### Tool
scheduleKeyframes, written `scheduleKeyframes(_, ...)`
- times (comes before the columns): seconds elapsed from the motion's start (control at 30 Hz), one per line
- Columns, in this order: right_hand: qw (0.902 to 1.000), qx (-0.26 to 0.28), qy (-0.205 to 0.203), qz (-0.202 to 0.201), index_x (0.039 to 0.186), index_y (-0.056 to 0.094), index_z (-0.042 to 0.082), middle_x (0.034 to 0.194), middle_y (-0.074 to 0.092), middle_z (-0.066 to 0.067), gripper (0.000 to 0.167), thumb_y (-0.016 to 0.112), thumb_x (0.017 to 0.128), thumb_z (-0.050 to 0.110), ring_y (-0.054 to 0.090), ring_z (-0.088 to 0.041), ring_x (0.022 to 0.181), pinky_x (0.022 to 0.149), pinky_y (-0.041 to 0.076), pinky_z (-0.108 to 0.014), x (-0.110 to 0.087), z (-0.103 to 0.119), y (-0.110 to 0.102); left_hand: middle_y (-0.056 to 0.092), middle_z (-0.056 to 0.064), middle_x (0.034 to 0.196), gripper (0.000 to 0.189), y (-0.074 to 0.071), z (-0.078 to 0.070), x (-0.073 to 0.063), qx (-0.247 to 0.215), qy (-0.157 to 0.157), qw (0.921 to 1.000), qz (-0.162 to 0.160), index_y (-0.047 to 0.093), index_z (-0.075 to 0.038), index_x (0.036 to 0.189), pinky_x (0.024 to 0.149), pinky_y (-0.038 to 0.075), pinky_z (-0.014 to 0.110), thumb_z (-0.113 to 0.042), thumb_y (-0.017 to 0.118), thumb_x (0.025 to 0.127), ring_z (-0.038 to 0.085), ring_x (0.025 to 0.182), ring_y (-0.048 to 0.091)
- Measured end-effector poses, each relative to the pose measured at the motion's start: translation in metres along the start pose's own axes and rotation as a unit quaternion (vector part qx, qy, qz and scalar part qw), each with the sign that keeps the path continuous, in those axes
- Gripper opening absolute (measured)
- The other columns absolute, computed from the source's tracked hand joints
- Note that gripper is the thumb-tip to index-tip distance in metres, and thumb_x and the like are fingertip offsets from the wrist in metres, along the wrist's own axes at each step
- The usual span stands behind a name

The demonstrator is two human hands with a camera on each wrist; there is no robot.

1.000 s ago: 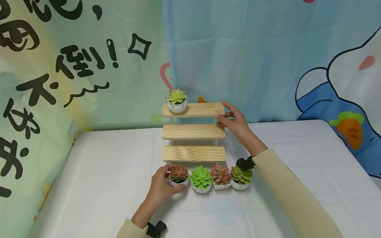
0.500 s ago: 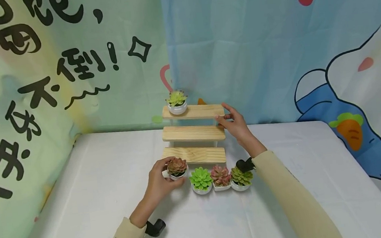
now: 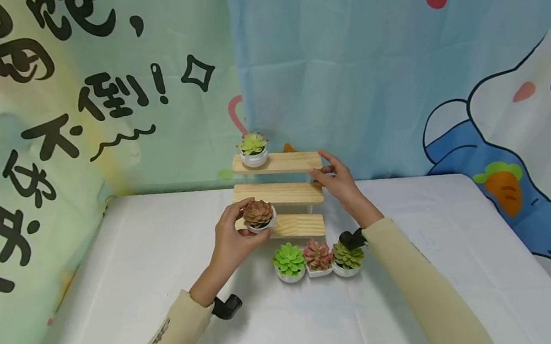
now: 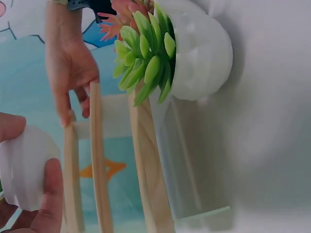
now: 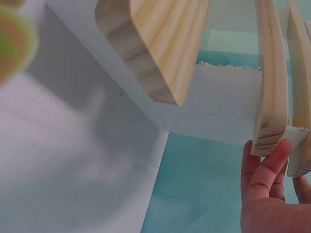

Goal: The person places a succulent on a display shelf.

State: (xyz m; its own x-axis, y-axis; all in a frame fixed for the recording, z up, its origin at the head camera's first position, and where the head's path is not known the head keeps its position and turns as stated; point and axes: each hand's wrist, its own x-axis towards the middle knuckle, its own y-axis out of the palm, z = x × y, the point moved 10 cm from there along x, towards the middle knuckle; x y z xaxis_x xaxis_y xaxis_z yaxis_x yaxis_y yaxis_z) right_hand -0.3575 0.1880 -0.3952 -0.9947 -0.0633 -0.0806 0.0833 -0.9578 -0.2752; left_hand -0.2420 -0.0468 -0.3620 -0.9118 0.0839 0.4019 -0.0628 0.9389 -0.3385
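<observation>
My left hand (image 3: 231, 241) grips the white pot of a reddish-brown succulent (image 3: 258, 213), raised in front of the left part of a three-tier wooden display stand (image 3: 282, 194). In the left wrist view, thumb and fingers hold that white pot (image 4: 30, 167) from both sides. At the stand's right end, my right hand (image 3: 338, 181) pinches around the upper boards. The right wrist view shows its fingers (image 5: 267, 177) against the end of one board (image 5: 272, 87). A yellow-green succulent (image 3: 253, 151) sits on the top board's left end.
In front of the stand, a bright green succulent (image 3: 289, 261), a pink one (image 3: 318, 256) and a dark green one (image 3: 347, 257) stand in a row on the white-covered table (image 3: 163, 249). Printed curtains (image 3: 335, 66) hang behind.
My left hand has lifted the reddish-brown succulent from the left end of the row, up and slightly forward to the stand's lower boards. The right hand stays at the stand.
</observation>
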Motion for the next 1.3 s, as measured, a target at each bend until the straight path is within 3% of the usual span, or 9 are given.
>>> scheduleKeyframes(0.2, 0.9999, 0.013, 0.002, 0.001, 0.157, 0.022, 0.019, 0.101, 0.044, -0.006, 0.068, 0.059, 0.099, 0.023, 0.058, -0.013, 0.087, 0.099, 0.048, -0.037, -0.001, 0.0, -0.001, 0.056, 0.022, 0.121, 0.06, 0.008, 0.0, 0.01, -0.026, -0.006, 0.9996, -0.011, 0.055, 0.001, 0.13, 0.069, 0.058, 0.043, -0.002, 0.08, 0.076, 0.037, 0.108, 0.057)
scheduleKeyframes(0.33, 0.9998, 0.02, 0.0, 0.002, 0.157, 0.022, 0.019, 0.099, 0.043, -0.005, 0.068, 0.059, 0.099, 0.022, 0.058, -0.01, 0.085, 0.1, 0.048, -0.036, -0.001, 0.0, -0.001, 0.056, 0.023, 0.125, 0.062, 0.013, 0.001, 0.019, -0.031, -0.011, 0.9994, -0.013, 0.054, 0.003, 0.131, 0.07, 0.058, 0.042, -0.001, 0.08, 0.075, 0.037, 0.11, 0.059)
scheduleKeyframes(0.47, 0.9998, 0.02, 0.0, 0.0, 0.157, 0.023, 0.019, 0.099, 0.043, -0.005, 0.068, 0.059, 0.099, 0.022, 0.058, -0.008, 0.083, 0.1, 0.048, -0.037, -0.001, -0.001, -0.002, 0.057, 0.023, 0.127, 0.062, 0.017, -0.003, 0.031, -0.023, -0.005, 0.9997, -0.006, 0.054, 0.005, 0.131, 0.073, 0.058, 0.043, -0.002, 0.08, 0.076, 0.038, 0.113, 0.058)
scheduleKeyframes(0.6, 0.9998, 0.019, -0.001, -0.002, 0.157, 0.023, 0.019, 0.098, 0.043, -0.005, 0.068, 0.059, 0.099, 0.023, 0.059, -0.014, 0.09, 0.1, 0.048, -0.037, -0.002, -0.002, -0.003, 0.056, 0.023, 0.127, 0.063, 0.021, -0.009, 0.042, -0.02, -0.002, 0.9998, 0.004, 0.052, 0.004, 0.134, 0.076, 0.057, 0.045, -0.003, 0.08, 0.077, 0.038, 0.116, 0.058)
scheduleKeyframes(0.93, 0.9997, 0.024, 0.009, 0.001, 0.156, 0.024, 0.02, 0.098, 0.044, -0.005, 0.068, 0.06, 0.099, 0.024, 0.058, -0.028, 0.102, 0.1, 0.048, -0.039, -0.001, -0.003, 0.0, 0.054, 0.023, 0.131, 0.067, 0.036, -0.015, 0.065, -0.023, -0.011, 0.9988, 0.042, 0.046, 0.005, 0.139, 0.075, 0.058, 0.035, -0.006, 0.077, 0.082, 0.034, 0.117, 0.058)
scheduleKeyframes(1.07, 0.9997, 0.024, 0.008, 0.007, 0.156, 0.023, 0.021, 0.099, 0.044, -0.005, 0.068, 0.059, 0.099, 0.025, 0.059, -0.024, 0.098, 0.1, 0.048, -0.04, -0.002, -0.004, 0.0, 0.053, 0.024, 0.131, 0.066, 0.043, -0.02, 0.074, -0.007, -0.003, 0.9986, 0.052, 0.045, 0.004, 0.14, 0.075, 0.058, 0.034, -0.007, 0.077, 0.083, 0.034, 0.115, 0.058)
scheduleKeyframes(1.3, 0.9998, 0.019, 0.001, 0.01, 0.157, 0.023, 0.021, 0.1, 0.045, -0.006, 0.068, 0.059, 0.099, 0.028, 0.059, -0.009, 0.079, 0.103, 0.043, -0.048, -0.001, -0.005, -0.002, 0.052, 0.022, 0.133, 0.066, 0.052, -0.03, 0.091, 0.02, -0.002, 0.9983, 0.055, 0.045, 0.002, 0.14, 0.078, 0.057, 0.036, -0.009, 0.077, 0.083, 0.034, 0.119, 0.056)
